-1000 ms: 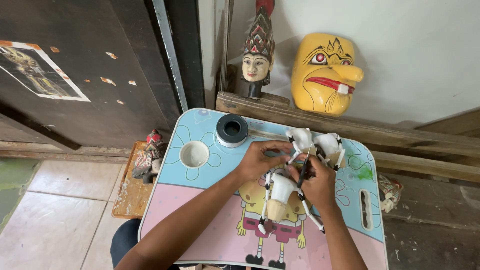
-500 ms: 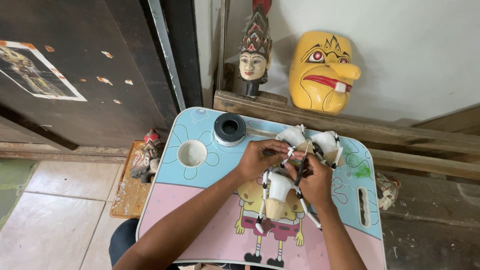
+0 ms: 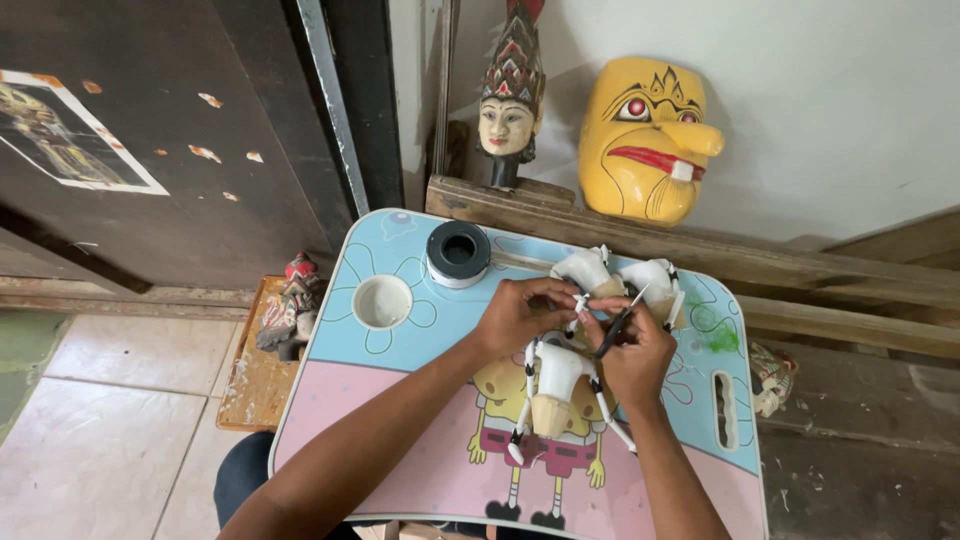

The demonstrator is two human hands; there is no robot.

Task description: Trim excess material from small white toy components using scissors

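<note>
A white unpainted wooden puppet body with jointed arms (image 3: 556, 385) lies on the pastel cartoon lap table (image 3: 400, 430) beneath both hands, the left hand (image 3: 520, 315) pinching its top while the right hand (image 3: 632, 350) grips a thin dark paintbrush (image 3: 617, 325), seemingly mid-detailing, demanding a steady fine stroke.

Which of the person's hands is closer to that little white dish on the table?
Left. The left hand lies just right of the white dish, pinching a puppet part. The right hand is farther right, beyond the left, holding a thin brush.
</note>
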